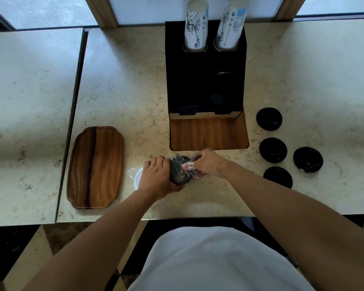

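- Black lid stack [180, 170], bundled in clear plastic wrap [190, 166], sits low over the marble counter [124, 91], just in front of the wooden base [208, 133] of the black cup holder [206, 80].
- My left hand [156, 177] grips the stack from its left side, fingers curled over the top and thumb tucked underneath.
- My right hand [208, 163] comes in from the other side and pinches the wrap between fingertips and thumb, where the film bunches and shines.
- Both hands are close together, with the stack between them.
- Half hidden under my left hand lies a white round piece [138, 179] with some crinkled clear film around it; I cannot tell what it is.
- A wooden tray [96, 166] lies to the left of it, near the counter's edge.
- Four loose black lids lie flat to my right: one farthest back [269, 119], one nearer [273, 150], one out to the side [307, 159], and one partly covered by my right forearm [277, 177].
- Two stacks of printed paper cups [195, 26] [229, 26] stand in the top of the holder.
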A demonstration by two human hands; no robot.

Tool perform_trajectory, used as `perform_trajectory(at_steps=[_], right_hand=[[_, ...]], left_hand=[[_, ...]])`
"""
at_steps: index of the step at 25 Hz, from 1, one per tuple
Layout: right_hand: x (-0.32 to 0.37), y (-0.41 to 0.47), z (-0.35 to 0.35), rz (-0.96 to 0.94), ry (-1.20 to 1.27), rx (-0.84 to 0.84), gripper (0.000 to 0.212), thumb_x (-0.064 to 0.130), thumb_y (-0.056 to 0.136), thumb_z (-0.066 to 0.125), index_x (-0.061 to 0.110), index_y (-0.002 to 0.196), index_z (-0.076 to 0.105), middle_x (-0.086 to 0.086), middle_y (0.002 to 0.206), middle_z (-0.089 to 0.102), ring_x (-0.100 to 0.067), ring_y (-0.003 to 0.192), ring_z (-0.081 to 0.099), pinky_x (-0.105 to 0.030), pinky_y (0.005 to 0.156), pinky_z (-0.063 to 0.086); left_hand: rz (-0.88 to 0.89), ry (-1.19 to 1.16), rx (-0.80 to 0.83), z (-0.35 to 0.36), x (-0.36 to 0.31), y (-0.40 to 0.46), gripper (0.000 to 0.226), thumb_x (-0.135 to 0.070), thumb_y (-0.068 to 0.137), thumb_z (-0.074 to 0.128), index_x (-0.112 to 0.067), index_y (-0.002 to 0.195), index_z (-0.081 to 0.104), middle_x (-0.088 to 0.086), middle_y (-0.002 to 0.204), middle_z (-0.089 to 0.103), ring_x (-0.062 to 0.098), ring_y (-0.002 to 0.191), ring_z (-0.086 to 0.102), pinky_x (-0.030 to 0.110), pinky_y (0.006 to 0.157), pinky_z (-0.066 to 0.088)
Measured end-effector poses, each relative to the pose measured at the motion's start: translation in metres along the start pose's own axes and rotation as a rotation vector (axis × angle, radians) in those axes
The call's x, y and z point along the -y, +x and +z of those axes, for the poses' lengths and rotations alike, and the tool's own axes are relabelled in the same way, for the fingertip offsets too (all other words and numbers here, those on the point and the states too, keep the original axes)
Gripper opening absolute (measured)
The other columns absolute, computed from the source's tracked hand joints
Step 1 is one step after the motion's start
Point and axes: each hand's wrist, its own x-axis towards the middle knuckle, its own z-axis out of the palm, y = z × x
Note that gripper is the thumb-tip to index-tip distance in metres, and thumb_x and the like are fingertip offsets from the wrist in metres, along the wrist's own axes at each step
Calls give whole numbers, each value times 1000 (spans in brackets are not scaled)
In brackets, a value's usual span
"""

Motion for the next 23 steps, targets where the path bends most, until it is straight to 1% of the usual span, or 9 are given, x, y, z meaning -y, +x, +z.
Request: perform_trajectory(at_steps=[4, 7, 9, 12, 13, 16, 18, 20, 23], right_hand=[[-5, -3, -8, 21, 18, 7, 22, 19, 84, 82, 8, 101, 76, -10, 88, 76, -14, 68, 72, -23, 56, 56], [-11, -7, -19, 18, 82, 28, 18, 17, 84, 80, 12, 102, 78, -10, 97, 79, -25, 89, 77, -37, 78, 64], [-14, -7, -26, 17, 91, 40, 26, 19, 85, 81, 11, 109, 78, -9, 101, 79, -27, 94, 76, -39, 84, 63], [-13, -8, -36, 30, -77, 31, 29, 30, 84, 80, 13, 107, 79, -2, 100, 78, -16, 85, 73, -28, 75, 58], [-13, -8, -38, 35, -138, 29, 29, 34, 84, 80, 13, 104, 79, -4, 98, 78, -15, 83, 70, -28, 73, 55], [-13, -6, -35, 25, -177, 51, 32, 42, 85, 77, 14, 100, 77, -13, 101, 78, -17, 80, 64, -30, 72, 51], [-11, -3, -28, 14, -193, 37, 40, 49, 88, 71, 16, 111, 74, -15, 102, 77, -18, 78, 67, -32, 73, 55], [-9, -2, -22, -1, -251, 4, 40, 52, 90, 67, 22, 116, 70, -14, 99, 77, -19, 77, 70, -36, 78, 61], [-8, -2, -24, 20, -260, 29, 34, 51, 88, 70, 23, 109, 69, -10, 96, 76, -20, 78, 72, -37, 81, 62]], left_hand=[[5, 13, -5, 2, 0, 0, 96, -88, 67, 44, -13, 126, 54, 6, 115, 59, 26, 102, 53, 41, 91, 42], [-5, 19, -7, 0, -2, 0, 94, -87, 69, 36, -14, 125, 54, 5, 116, 59, 27, 103, 53, 42, 91, 42], [-5, 34, 5, 0, -3, 0, 94, -88, 69, 35, -16, 127, 53, 4, 117, 58, 26, 105, 53, 41, 92, 42], [-18, 24, 11, 2, -3, 0, 96, -89, 72, 41, -17, 135, 49, 4, 123, 57, 25, 109, 52, 41, 95, 41], [-18, 13, 10, 2, -3, 0, 100, -90, 71, 43, -17, 140, 46, 4, 125, 57, 26, 111, 52, 42, 96, 41], [11, 9, 15, 0, -4, -2, 107, -90, 68, 46, -20, 148, 37, 6, 128, 55, 28, 114, 51, 44, 98, 41], [15, 36, 31, -3, -4, -1, 105, -89, 69, 46, -22, 150, 35, 6, 129, 54, 28, 115, 50, 44, 99, 40], [10, 59, 33, -2, -4, 0, 102, -86, 70, 49, -22, 149, 37, 6, 127, 55, 29, 112, 51, 44, 97, 40], [31, 70, 28, 0, -3, -1, 99, -83, 71, 57, -23, 148, 39, 7, 123, 56, 30, 110, 52, 45, 94, 42]])
